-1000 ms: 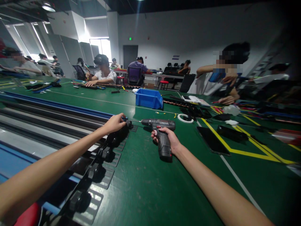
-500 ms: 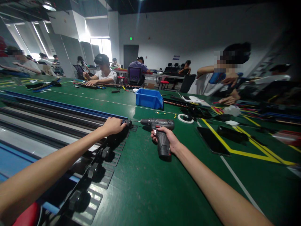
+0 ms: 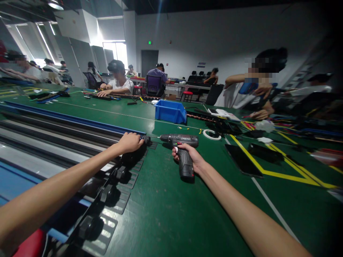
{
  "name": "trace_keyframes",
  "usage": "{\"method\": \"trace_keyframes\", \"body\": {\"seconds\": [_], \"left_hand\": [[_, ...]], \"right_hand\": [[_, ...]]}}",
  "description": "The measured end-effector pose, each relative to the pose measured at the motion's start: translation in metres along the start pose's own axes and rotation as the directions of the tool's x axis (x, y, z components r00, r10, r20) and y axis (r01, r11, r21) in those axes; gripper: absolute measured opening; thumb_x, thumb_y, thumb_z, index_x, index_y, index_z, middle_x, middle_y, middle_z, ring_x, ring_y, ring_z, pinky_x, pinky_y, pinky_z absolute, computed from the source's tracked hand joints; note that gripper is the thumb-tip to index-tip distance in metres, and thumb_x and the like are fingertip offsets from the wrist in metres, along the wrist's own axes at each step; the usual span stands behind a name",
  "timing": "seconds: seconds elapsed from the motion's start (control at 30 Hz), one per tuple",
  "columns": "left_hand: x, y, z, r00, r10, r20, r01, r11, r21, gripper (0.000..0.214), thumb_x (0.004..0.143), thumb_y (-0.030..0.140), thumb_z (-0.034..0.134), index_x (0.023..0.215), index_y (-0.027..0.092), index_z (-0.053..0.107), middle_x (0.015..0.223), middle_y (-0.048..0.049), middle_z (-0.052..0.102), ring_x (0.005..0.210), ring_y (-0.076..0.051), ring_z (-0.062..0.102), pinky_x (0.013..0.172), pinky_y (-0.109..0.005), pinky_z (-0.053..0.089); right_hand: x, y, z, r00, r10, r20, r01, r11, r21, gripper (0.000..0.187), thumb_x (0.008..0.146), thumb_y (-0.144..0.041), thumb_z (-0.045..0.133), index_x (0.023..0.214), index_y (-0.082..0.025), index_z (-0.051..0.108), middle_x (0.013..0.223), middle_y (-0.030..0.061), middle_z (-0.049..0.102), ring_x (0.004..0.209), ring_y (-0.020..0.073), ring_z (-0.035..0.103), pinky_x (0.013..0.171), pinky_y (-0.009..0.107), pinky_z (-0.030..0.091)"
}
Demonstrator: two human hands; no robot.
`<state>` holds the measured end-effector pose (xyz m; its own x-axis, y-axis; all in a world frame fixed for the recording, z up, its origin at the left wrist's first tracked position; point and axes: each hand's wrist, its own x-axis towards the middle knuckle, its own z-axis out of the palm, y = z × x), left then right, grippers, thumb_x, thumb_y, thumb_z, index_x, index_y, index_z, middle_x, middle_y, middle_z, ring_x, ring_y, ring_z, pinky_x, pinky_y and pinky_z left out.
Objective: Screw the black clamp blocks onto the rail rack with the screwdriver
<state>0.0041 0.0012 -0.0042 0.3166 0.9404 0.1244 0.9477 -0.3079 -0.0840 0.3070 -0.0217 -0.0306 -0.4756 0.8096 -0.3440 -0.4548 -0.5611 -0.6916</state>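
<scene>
Head view: my right hand [image 3: 195,160] is clenched round the grip of the drill [image 3: 183,140], which I hold level just above the green table [image 3: 166,214], nose pointing left. Its thin bit [image 3: 155,137] reaches toward the black knob [image 3: 146,140] at the far end of a row of such knobs on slotted plates [image 3: 107,221]. My left hand [image 3: 130,142] is closed over that end knob from the left, beside the long rail [image 3: 66,119], fingertips close to where the bit lands. I cannot tell whether the bit tip is seated in anything; it is too small here.

The main risk, as I judge it, is to my left fingers: if the bit skips off its seat under power, it runs straight at them. I hold the drill with one outstretched arm, so a sag of the wrist would tilt the bit and let it cam out or chew the head. If the knob is not braced firmly it may spin with the bit and twist in my palm.

Further off lie a blue bin [image 3: 170,111], a tape roll [image 3: 211,134] and a dark panel [image 3: 242,160], all well apart from my hands. Other people work at the far side, clear of the drill
</scene>
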Motion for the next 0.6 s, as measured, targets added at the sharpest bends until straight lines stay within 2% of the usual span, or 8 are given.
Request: {"method": "trace_keyframes", "body": {"seconds": [0.23, 0.6], "left_hand": [[0.0015, 0.0002, 0.0021, 1.0, -0.009, 0.012, 0.009, 1.0, -0.006, 0.051, 0.096, 0.051, 0.031, 0.093, 0.014, 0.067, 0.104, -0.02, 0.069, 0.1, -0.033, 0.064, 0.087, -0.043, 0.043], [0.0014, -0.0019, 0.0052, 1.0, 0.018, -0.016, -0.018, 1.0, -0.014, 0.054, 0.096, 0.05, 0.028, 0.093, 0.013, 0.067, 0.103, -0.0219, 0.069, 0.098, -0.037, 0.064, 0.084, -0.047, 0.043]], "right_hand": [[0.001, -0.0011, 0.0043, 0.999, -0.027, -0.044, 0.026, 0.999, -0.026, 0.005, 0.085, -0.017, 0.056, 0.081, -0.014, 0.057, 0.066, 0.0048, 0.062, 0.055, 0.0128, 0.059, 0.049, 0.021, 0.054], [0.0019, -0.0002, 0.0028, 1.0, -0.006, -0.001, 0.006, 1.0, 0.023, 0.008, 0.085, -0.016, 0.055, 0.088, -0.01, 0.059, 0.079, 0.0108, 0.065, 0.066, 0.0148, 0.064, 0.055, 0.02, 0.058]]}}
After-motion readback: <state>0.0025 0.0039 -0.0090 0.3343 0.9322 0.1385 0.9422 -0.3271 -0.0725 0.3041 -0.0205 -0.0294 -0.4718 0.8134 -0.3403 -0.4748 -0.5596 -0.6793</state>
